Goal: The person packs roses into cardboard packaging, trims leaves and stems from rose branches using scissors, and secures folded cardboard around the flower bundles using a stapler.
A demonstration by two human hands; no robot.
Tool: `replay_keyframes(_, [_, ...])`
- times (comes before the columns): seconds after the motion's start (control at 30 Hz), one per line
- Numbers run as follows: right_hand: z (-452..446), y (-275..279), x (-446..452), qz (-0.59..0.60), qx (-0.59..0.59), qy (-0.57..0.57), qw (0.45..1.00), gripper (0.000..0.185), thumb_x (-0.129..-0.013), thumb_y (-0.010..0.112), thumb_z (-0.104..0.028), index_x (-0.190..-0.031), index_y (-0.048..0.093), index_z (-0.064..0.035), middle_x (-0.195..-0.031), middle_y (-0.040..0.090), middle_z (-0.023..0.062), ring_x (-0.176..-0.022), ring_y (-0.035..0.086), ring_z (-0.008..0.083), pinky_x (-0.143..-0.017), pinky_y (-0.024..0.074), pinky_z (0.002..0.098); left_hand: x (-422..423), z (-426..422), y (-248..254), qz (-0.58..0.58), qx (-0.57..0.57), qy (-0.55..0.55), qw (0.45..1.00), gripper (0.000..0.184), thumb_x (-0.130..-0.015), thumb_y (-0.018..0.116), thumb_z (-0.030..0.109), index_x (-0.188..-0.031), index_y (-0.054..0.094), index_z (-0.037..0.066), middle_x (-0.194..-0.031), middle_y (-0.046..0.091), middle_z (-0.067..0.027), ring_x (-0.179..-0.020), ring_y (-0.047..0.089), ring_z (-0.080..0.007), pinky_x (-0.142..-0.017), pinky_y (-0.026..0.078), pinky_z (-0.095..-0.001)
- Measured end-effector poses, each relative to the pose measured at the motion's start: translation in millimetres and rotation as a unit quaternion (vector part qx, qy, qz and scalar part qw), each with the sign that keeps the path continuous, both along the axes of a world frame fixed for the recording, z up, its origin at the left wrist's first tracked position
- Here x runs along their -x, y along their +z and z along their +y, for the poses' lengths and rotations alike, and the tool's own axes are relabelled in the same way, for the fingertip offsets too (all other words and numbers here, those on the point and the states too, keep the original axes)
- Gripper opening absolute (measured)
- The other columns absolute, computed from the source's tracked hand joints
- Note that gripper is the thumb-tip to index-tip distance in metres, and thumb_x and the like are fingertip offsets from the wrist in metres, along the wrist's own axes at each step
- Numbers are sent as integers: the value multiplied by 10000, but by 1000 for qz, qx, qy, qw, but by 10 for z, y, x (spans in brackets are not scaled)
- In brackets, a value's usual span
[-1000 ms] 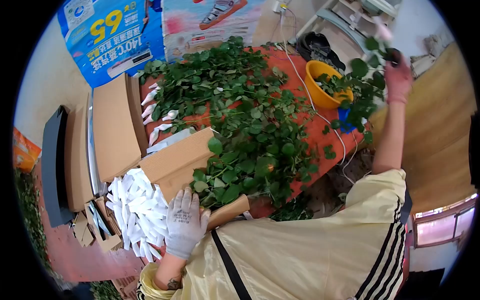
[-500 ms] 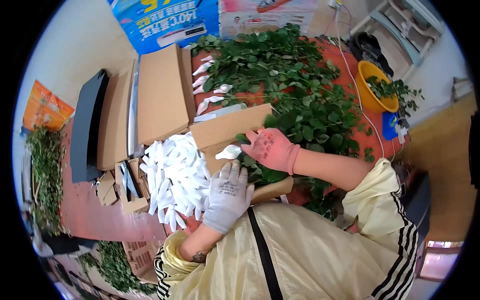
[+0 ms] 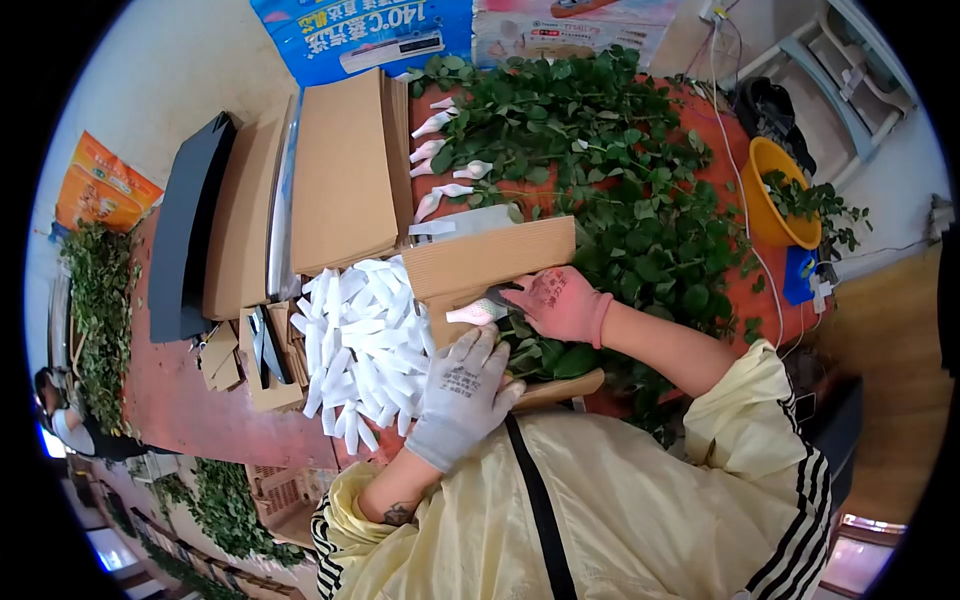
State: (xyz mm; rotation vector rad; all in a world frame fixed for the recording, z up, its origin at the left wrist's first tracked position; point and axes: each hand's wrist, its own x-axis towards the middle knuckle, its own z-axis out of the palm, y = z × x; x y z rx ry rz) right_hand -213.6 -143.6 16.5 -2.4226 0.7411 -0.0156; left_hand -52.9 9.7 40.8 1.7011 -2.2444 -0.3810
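Covering much of the bench [image 3: 220, 410], leafy stems [image 3: 640, 250]; next, a corrugated cardboard sheet [image 3: 490, 255]. The person's left hand [image 3: 462, 395], open, fingers outstretched; right hand [image 3: 558, 303], bent, grip unclear; just beside both, over cardboard, one netted bud [image 3: 476, 312], which hard-pressing fingertips could bruise.

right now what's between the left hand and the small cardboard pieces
In the head view, a heap of white pieces lies there, beside the left hand.
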Motion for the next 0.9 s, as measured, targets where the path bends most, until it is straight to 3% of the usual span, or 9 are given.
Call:
replay_keyframes(0.03, [22,22,2,132,251,98,954,435,-817,489,-190,-1245,555,-143,-1166,573,95,-969,589,228,-840,450,356,-44,-34,-68,8,27,-9,1000,445,-818,574,328,-1140,570,20,-1243,518,-190,-1154,478,-328,-947,380,-420])
replay_keyframes(0.1, [30,-44,0,128,247,87,957,401,-833,483,-197,-1221,569,-145,-1166,575,91,-980,583,228,-843,444,356,-154,-141,-42,13,52,-24,998,418,-811,588,302,-1133,575,35,-1181,557,-180,-1103,516,-323,-912,408,-411])
replay_keyframes(0.2, [39,-81,-9,118,233,74,962,336,-870,463,-206,-1176,590,-148,-1166,576,85,-1004,568,229,-852,429,355,-316,-270,53,-5,-13,113,993,332,-785,619,233,-1082,597,86,-994,607,-117,-902,595,-293,-782,464,-395])
replay_keyframes(0.27, [21,-103,1,110,228,70,965,308,-893,448,-208,-1155,598,-151,-1167,576,84,-1018,560,230,-858,421,354,-393,-338,-129,-56,77,120,988,243,-766,624,165,-1006,617,124,-864,596,-67,-730,607,-269,-649,479,-377])
replay_keyframes(0.47, [40,-237,-16,-114,364,-5,925,272,-929,417,-244,-1092,613,-148,-1081,588,86,-1000,554,244,-828,422,358,-374,-395,-217,-98,40,138,985,173,-772,613,159,-940,627,122,-878,598,-66,-709,613,-271,-614,485,-366])
replay_keyframes(0.53, [57,-16,-21,115,257,57,958,273,-922,422,-242,-1100,615,-168,-1059,585,93,-977,561,243,-791,437,361,-391,-375,-255,-79,46,147,985,165,-773,612,156,-932,626,115,-885,598,-73,-727,612,-279,-627,489,-374])
replay_keyframes(0.7, [58,-85,40,76,284,64,954,272,-912,426,-234,-1096,620,-184,-1016,581,95,-941,574,244,-752,452,362,-408,-303,-247,-70,104,158,980,139,-771,610,158,-906,629,130,-849,600,-73,-759,611,-267,-650,490,-368])
replay_keyframes(0.77, [59,-73,58,49,292,63,953,275,-908,427,-233,-1098,620,-187,-997,580,93,-932,575,244,-745,454,363,-393,-256,-212,-41,31,186,981,152,-780,594,115,-920,623,66,-929,602,-129,-834,593,-319,-708,479,-396])
replay_keyframes(0.9, [53,6,48,110,235,60,964,298,-899,424,-232,-1134,606,-211,-969,574,75,-922,569,240,-725,447,357,-689,-142,-223,-83,39,221,971,141,-788,583,101,-911,621,43,-926,596,-134,-851,588,-319,-750,462,-413])
